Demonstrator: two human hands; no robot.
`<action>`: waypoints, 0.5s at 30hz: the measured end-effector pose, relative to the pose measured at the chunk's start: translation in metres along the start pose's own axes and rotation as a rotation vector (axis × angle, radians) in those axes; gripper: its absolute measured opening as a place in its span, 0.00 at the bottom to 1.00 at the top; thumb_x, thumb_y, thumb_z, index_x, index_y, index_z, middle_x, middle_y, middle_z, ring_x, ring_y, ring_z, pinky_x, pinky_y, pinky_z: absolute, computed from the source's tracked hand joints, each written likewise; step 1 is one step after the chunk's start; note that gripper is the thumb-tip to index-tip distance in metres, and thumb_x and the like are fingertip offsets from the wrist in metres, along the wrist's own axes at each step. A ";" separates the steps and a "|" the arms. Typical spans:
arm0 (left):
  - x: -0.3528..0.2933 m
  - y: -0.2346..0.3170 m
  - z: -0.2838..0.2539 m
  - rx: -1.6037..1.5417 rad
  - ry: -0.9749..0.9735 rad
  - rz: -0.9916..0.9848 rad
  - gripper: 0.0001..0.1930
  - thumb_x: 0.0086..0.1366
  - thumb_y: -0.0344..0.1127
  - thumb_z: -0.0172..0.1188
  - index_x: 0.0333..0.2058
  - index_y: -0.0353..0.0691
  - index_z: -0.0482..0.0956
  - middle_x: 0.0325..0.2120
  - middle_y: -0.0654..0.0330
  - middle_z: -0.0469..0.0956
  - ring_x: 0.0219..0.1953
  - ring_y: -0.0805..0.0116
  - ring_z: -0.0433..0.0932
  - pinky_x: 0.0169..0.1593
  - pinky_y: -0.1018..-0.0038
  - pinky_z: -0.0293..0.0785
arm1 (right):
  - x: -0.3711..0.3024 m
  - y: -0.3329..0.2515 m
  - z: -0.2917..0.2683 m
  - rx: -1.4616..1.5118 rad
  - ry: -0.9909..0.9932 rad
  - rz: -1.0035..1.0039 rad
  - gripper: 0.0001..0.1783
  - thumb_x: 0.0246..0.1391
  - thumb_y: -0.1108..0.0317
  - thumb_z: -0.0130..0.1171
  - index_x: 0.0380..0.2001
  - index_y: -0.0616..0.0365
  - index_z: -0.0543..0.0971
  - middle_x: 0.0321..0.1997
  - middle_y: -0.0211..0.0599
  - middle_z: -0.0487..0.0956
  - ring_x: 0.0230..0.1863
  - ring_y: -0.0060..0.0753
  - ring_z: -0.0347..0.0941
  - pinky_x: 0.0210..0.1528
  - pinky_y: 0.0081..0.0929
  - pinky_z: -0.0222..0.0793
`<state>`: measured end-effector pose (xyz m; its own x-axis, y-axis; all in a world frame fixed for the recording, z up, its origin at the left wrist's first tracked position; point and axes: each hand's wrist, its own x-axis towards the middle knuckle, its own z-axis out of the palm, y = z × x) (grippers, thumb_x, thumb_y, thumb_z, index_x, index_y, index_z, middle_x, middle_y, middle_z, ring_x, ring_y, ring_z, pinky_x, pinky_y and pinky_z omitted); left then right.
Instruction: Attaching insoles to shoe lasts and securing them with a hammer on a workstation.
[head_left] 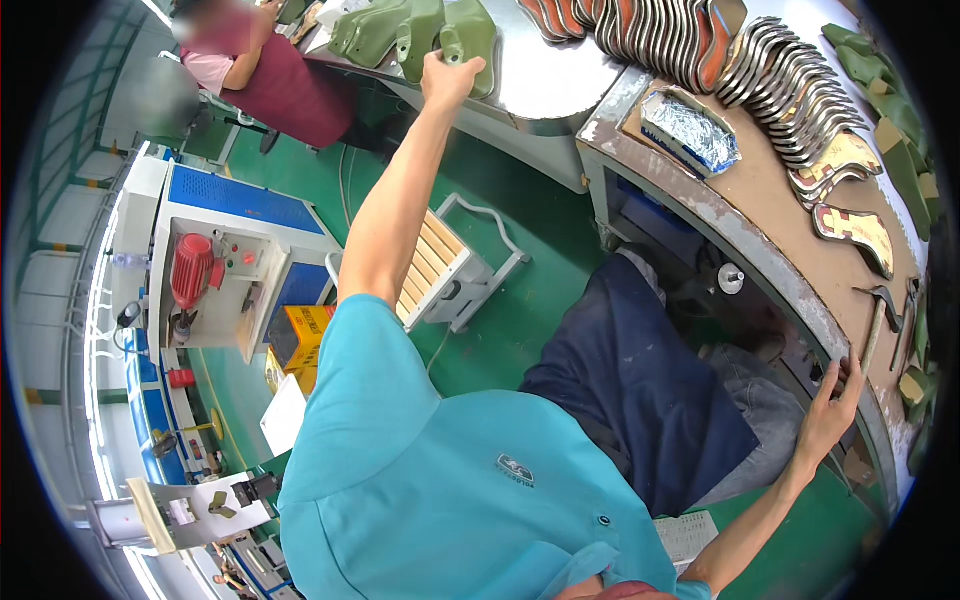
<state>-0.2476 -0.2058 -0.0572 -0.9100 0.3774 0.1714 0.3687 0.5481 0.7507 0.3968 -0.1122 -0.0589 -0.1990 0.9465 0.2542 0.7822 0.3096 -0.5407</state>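
My left hand (pixel 447 80) reaches far out to the top middle of the head view. Its thumb and fingers close on a green shoe last (pixel 467 35) on the metal-topped bench. Other green shoe lasts (pixel 375 32) stand in a row just to the left of it. At the right, my right hand (pixel 830 415) rests against the edge of the worktable, fingers stretched and apart, holding nothing. A hammer (pixel 877 325) lies on the table beside its fingertips, with a dark pincer-like tool (pixel 906 325) next to it.
Stacked shoe insoles (pixel 790 90) curve along the table, with one insole (pixel 853 235) lying separately. A foil-lined box (pixel 690 130) sits near the table's inner edge. More green lasts (pixel 890 110) line the far right. A slatted cart (pixel 445 265) and a person in a dark red apron (pixel 285 75) are at left.
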 end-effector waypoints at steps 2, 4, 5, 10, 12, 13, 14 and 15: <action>0.011 -0.002 0.009 -0.005 0.048 -0.024 0.41 0.42 0.44 0.70 0.54 0.30 0.66 0.46 0.44 0.75 0.50 0.53 0.75 0.55 0.65 0.69 | 0.000 0.002 0.001 0.005 0.005 -0.004 0.19 0.62 0.69 0.52 0.55 0.59 0.72 0.52 0.41 0.75 0.47 0.34 0.72 0.47 0.26 0.66; 0.017 -0.005 0.013 -0.038 0.099 -0.022 0.40 0.44 0.41 0.69 0.56 0.32 0.65 0.48 0.44 0.75 0.53 0.52 0.73 0.57 0.64 0.67 | -0.002 0.001 0.000 -0.023 -0.030 0.003 0.18 0.62 0.70 0.52 0.54 0.60 0.73 0.51 0.40 0.76 0.46 0.33 0.72 0.46 0.26 0.66; 0.018 -0.005 0.012 -0.046 0.102 0.003 0.40 0.44 0.40 0.69 0.56 0.33 0.65 0.48 0.45 0.75 0.53 0.51 0.73 0.57 0.64 0.67 | -0.003 -0.001 -0.002 -0.026 -0.025 0.012 0.18 0.62 0.70 0.52 0.54 0.60 0.73 0.51 0.40 0.76 0.46 0.33 0.72 0.46 0.26 0.66; 0.026 0.007 0.018 0.221 0.238 0.010 0.35 0.50 0.42 0.62 0.56 0.35 0.64 0.49 0.44 0.74 0.53 0.46 0.72 0.57 0.59 0.67 | -0.008 -0.009 -0.007 -0.018 -0.001 -0.013 0.17 0.61 0.72 0.52 0.52 0.60 0.74 0.42 0.40 0.77 0.40 0.32 0.73 0.42 0.26 0.67; 0.028 0.011 0.021 0.551 0.463 0.289 0.30 0.55 0.39 0.58 0.56 0.36 0.65 0.50 0.44 0.74 0.51 0.46 0.73 0.54 0.57 0.68 | -0.008 -0.006 -0.008 -0.018 -0.009 -0.027 0.17 0.61 0.71 0.52 0.53 0.60 0.74 0.41 0.38 0.77 0.38 0.30 0.72 0.41 0.25 0.67; 0.030 0.013 0.021 0.739 0.629 0.556 0.27 0.56 0.38 0.57 0.54 0.35 0.67 0.50 0.45 0.74 0.51 0.46 0.74 0.53 0.57 0.69 | -0.008 -0.005 -0.007 -0.022 -0.036 -0.054 0.17 0.62 0.70 0.53 0.53 0.59 0.74 0.39 0.37 0.76 0.37 0.28 0.71 0.40 0.23 0.67; 0.033 0.016 0.024 0.800 0.619 0.715 0.22 0.61 0.40 0.54 0.52 0.36 0.70 0.50 0.45 0.73 0.50 0.47 0.74 0.52 0.58 0.69 | -0.009 -0.005 -0.005 0.012 -0.026 -0.048 0.16 0.61 0.71 0.53 0.52 0.60 0.74 0.38 0.37 0.77 0.35 0.28 0.70 0.39 0.24 0.67; 0.040 0.023 0.033 0.793 0.620 0.725 0.22 0.61 0.40 0.54 0.52 0.36 0.70 0.50 0.45 0.73 0.50 0.47 0.74 0.52 0.58 0.69 | -0.008 -0.007 -0.004 0.012 -0.016 -0.041 0.16 0.61 0.71 0.53 0.52 0.60 0.74 0.38 0.37 0.77 0.35 0.28 0.70 0.39 0.24 0.67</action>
<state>-0.2694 -0.1532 -0.0542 -0.3046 0.4832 0.8208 0.6401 0.7420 -0.1993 0.3953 -0.1223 -0.0534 -0.2407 0.9342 0.2634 0.7660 0.3495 -0.5396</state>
